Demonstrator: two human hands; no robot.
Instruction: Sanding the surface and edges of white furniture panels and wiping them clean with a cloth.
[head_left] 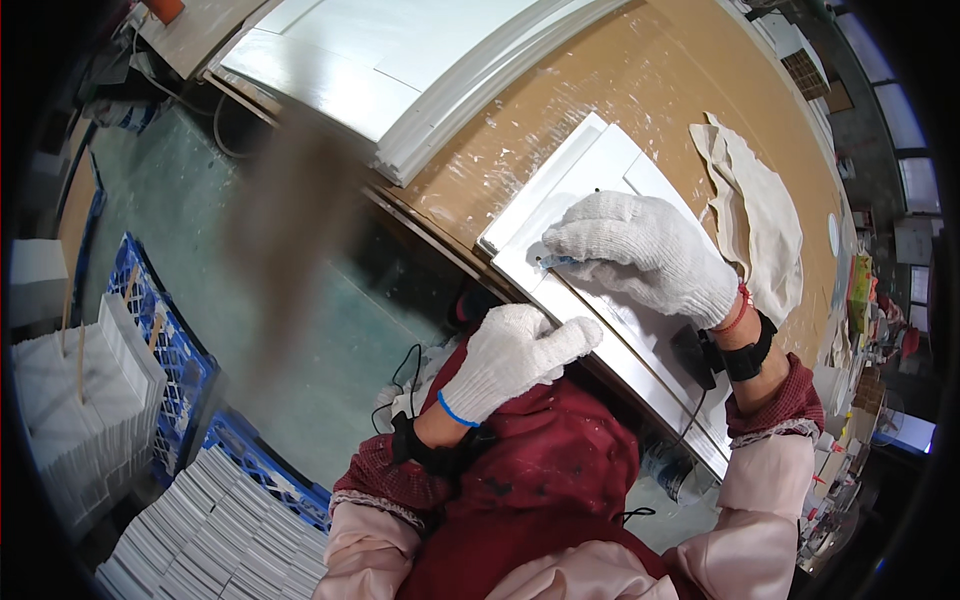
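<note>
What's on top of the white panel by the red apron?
The right grip, holding a small bluish thing, is over the white panel. Whatever it covers can't be seen.

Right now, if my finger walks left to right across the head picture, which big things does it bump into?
Tall stack of white panels → left hand in its white glove → right hand, gloved too → crumpled beige cloth.

The left hand (510,362) is gloved white with a blue cuff edge (457,412), the right hand (645,252) white too, its small piece (556,262) pale blue. The central panel (600,155) is white, the worktop (720,70) white-flecked tan, the cloth (768,210) cream, the apron (550,460) dark red, a far-left crate (208,362) blue lattice.
</note>
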